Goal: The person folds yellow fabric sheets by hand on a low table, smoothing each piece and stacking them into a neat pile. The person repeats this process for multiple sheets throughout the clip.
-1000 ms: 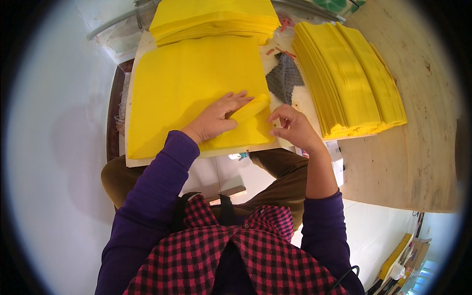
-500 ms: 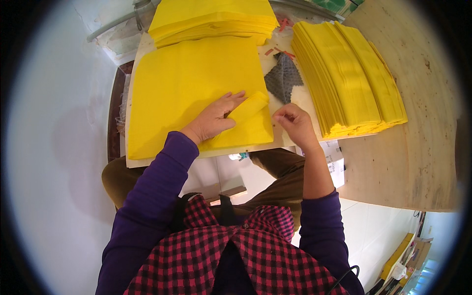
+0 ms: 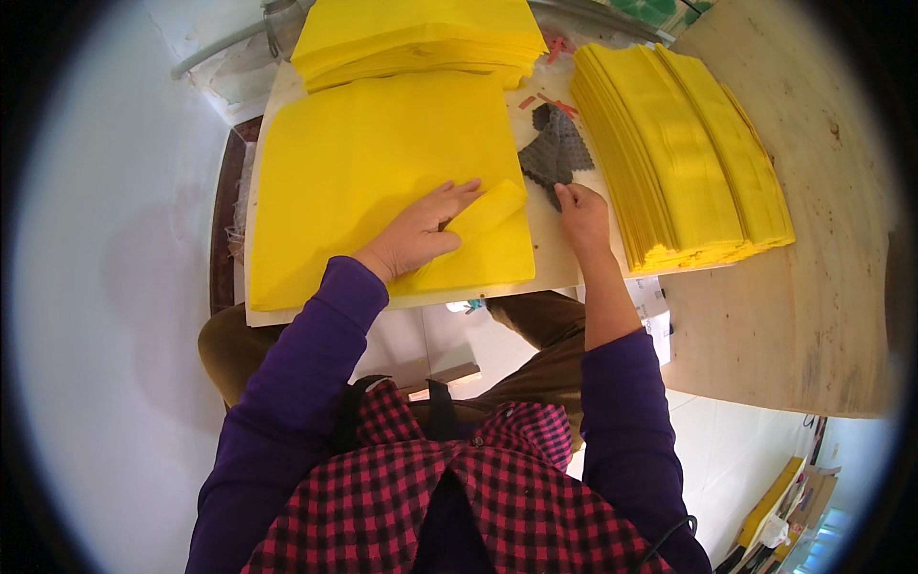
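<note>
My left hand (image 3: 419,231) lies on a wide sheet of yellow fabric (image 3: 382,153), its fingers stretched out and pressing down. Beside those fingers a corner of the sheet is turned back in a narrow flap (image 3: 490,209). To the right, my right hand (image 3: 584,215) is closed in a pinch at the lower tip of a dark grey textured cloth (image 3: 557,153). The cloth lies bunched on the table board (image 3: 547,253), between the yellow sheet and the stack at the right.
Behind the sheet stands a thick pile of yellow fabric (image 3: 421,33). A tall stack of folded yellow fabric (image 3: 684,153) fills the right side. Thin red strips (image 3: 557,103) lie near the grey cloth. A plywood panel (image 3: 822,210) rises at the right, a white wall (image 3: 115,239) at the left.
My right hand has moved up and away from the yellow sheet's edge to the grey cloth, which has shifted and creased. My left hand has stayed in place.
</note>
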The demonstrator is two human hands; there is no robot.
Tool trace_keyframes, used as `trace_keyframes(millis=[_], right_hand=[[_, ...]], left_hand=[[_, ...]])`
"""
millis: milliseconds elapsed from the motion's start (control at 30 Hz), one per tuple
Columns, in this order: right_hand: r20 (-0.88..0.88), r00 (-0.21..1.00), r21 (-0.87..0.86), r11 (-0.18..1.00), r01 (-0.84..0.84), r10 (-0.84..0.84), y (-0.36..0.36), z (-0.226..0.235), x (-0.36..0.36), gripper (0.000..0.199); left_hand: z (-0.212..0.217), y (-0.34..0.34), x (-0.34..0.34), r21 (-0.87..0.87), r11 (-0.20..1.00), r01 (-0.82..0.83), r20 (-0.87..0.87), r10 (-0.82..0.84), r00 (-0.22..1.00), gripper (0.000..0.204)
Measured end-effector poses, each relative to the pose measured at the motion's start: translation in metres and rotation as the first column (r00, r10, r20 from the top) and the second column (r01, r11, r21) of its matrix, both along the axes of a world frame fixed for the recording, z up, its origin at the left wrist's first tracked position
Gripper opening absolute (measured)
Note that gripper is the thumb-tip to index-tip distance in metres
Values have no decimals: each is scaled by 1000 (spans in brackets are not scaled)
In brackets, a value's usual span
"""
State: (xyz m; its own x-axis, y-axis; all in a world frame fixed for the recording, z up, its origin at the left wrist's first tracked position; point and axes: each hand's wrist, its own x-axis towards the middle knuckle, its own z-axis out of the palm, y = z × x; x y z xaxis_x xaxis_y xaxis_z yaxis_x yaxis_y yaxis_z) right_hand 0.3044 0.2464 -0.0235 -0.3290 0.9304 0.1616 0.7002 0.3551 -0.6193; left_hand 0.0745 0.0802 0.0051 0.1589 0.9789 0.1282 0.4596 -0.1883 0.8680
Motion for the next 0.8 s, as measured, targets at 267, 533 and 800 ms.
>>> trace_keyframes(millis=[267, 533, 800], right_hand=[[-448, 825, -258, 833, -489, 345, -49, 28, 28, 15], [-377, 804, -314, 753, -578, 459, -64, 36, 17, 15], [-331, 804, -287, 759, -584, 494, -60, 52, 11, 9]], left_hand=[[-2, 1, -1, 1, 1000, 14, 5, -14, 1000, 69], [7, 0, 1, -10, 1000, 20, -30, -20, 999, 71], [8, 1, 2, -23, 999, 37, -17, -37, 999, 69]])
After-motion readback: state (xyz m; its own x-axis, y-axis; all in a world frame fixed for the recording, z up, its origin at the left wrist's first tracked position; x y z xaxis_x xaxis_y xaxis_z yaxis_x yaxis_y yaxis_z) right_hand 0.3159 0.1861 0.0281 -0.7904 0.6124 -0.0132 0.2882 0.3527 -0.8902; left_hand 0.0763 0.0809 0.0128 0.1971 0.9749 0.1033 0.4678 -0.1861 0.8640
